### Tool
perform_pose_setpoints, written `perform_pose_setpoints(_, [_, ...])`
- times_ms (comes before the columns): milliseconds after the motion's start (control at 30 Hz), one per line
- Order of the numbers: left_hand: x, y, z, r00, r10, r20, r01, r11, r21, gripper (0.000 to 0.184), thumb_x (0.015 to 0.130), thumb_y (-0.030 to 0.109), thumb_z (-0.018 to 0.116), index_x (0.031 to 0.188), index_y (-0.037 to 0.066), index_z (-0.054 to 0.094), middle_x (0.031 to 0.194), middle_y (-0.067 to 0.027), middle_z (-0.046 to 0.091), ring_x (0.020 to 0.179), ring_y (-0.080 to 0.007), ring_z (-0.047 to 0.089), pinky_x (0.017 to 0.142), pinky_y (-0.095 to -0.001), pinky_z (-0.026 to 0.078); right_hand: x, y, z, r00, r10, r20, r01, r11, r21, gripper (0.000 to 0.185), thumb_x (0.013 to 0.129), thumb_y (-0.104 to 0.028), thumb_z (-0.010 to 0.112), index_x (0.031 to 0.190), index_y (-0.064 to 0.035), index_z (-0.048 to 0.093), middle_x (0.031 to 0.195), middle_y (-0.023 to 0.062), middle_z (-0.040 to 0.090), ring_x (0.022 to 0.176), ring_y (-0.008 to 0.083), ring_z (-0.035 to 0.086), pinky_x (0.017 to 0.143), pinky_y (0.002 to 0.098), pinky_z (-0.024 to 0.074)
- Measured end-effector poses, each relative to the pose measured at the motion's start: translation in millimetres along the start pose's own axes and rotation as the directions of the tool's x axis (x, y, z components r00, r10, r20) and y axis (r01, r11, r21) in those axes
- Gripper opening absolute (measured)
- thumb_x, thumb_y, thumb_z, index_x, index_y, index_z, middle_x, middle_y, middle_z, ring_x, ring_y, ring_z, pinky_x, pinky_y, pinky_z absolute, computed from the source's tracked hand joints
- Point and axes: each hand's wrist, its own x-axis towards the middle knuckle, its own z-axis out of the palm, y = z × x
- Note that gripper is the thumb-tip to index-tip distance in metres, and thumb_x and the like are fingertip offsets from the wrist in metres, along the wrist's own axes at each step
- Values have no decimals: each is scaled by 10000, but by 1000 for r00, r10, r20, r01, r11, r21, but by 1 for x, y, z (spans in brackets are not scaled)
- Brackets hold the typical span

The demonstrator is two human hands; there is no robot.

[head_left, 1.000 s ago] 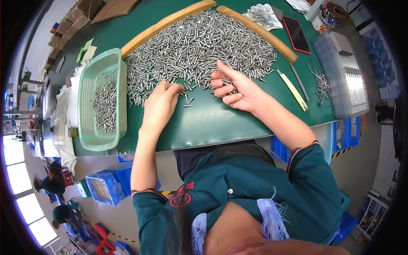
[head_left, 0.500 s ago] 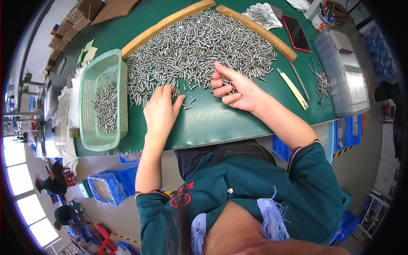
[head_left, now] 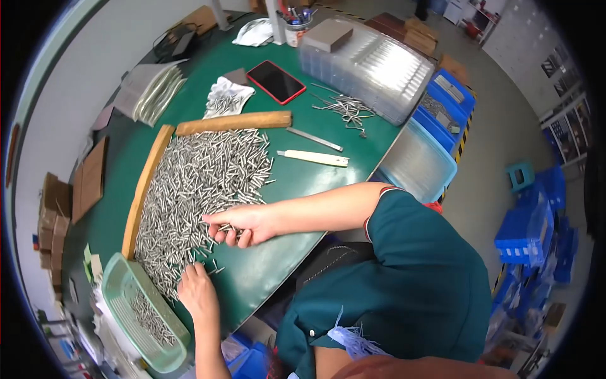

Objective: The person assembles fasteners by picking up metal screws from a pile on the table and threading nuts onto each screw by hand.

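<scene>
Small metal pins (head_left: 196,183) lie in a wide heap on the green table (head_left: 252,278). My right hand (head_left: 243,225) is curled, palm side showing, at the heap's lower right edge, with several pins between its fingers and palm. Below it and to the left, my left hand (head_left: 198,292) has its bent fingers close together, tips down at the heap's near edge; what they hold is hidden. A few loose pins (head_left: 216,267) lie between the two hands. Left of my left hand, a green plastic basket (head_left: 115,287) holds more pins.
Two wooden bars (head_left: 233,122) border the heap. Beyond are a knife (head_left: 314,157), a metal strip (head_left: 314,139), a red-edged phone (head_left: 276,82), thin metal pieces (head_left: 346,108) and clear plastic boxes (head_left: 379,66). A white cloth (head_left: 228,96) bears more pins.
The camera view has turned strongly, so the table and heap appear rotated. My left hand's fingers have drawn together at the heap's edge; my right hand remains curled around pins.
</scene>
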Motion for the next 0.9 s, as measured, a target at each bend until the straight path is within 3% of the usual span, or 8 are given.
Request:
perform_pose_setpoints(167, [0, -2, -4, 997, -29, -76, 24, 998, -62, 82, 728, 112, 583, 753, 101, 506, 724, -35, 500, 674, -194, 550, 578, -338, 429, -2, 0, 1, 1000, 5, -3, -5, 1000, -8, 314, 894, -421, 516, 839, -112, 510, 653, -58, 461, 486, 1, 372, 304, 114, 206])
perform_pose_setpoints(467, [-7, -8, 4, 981, -49, -190, 11, 981, -195, 111, 788, 142, 600, 889, 97, 607, 855, -27, 585, 720, -207, 565, 635, -338, 400, -5, -1, 6, 999, -1, -37, 0, 1000, -29, 319, 891, -418, 523, 858, -101, 520, 664, -60, 456, 498, 1, 377, 306, 113, 209])
perform_pose_setpoints(567, [0, -9, -6, 976, -159, -148, 101, 935, -341, 94, 790, 128, 613, 870, 79, 611, 832, -34, 584, 753, -207, 570, 657, -329, 399, -8, 0, 7, 1000, -9, -12, 8, 995, -96, 303, 897, -395, 524, 872, -94, 546, 665, -63, 449, 503, -4, 369, 315, 114, 210])
perform_pose_setpoints(700, [24, -4, -22, 905, -359, -229, 67, 651, -756, 104, 797, 84, 616, 896, 52, 616, 880, -77, 596, 816, -241, 570, 739, -340, 417, -13, 1, 12, 995, -100, 10, 99, 956, -275, 287, 901, -361, 538, 897, -76, 570, 691, -71, 427, 522, -11, 325, 348, 133, 180])
perform_pose_setpoints(800, [43, 15, -28, 883, -367, -294, -32, 577, -816, 113, 791, 44, 614, 903, 34, 609, 874, -93, 592, 815, -252, 566, 744, -349, 427, -13, 2, 13, 985, -172, -17, 157, 932, -327, 271, 895, -358, 551, 868, -89, 567, 692, -75, 429, 524, -15, 327, 356, 144, 173])
perform_pose_setpoints(900, [52, 29, -23, 858, -439, -267, -70, 416, -907, 114, 788, -15, 597, 901, 3, 589, 866, -104, 585, 811, -232, 562, 741, -325, 448, -10, 0, 10, 976, -217, -6, 201, 913, -354, 264, 882, -365, 568, 806, -113, 560, 677, -75, 437, 524, -12, 340, 355, 144, 185])
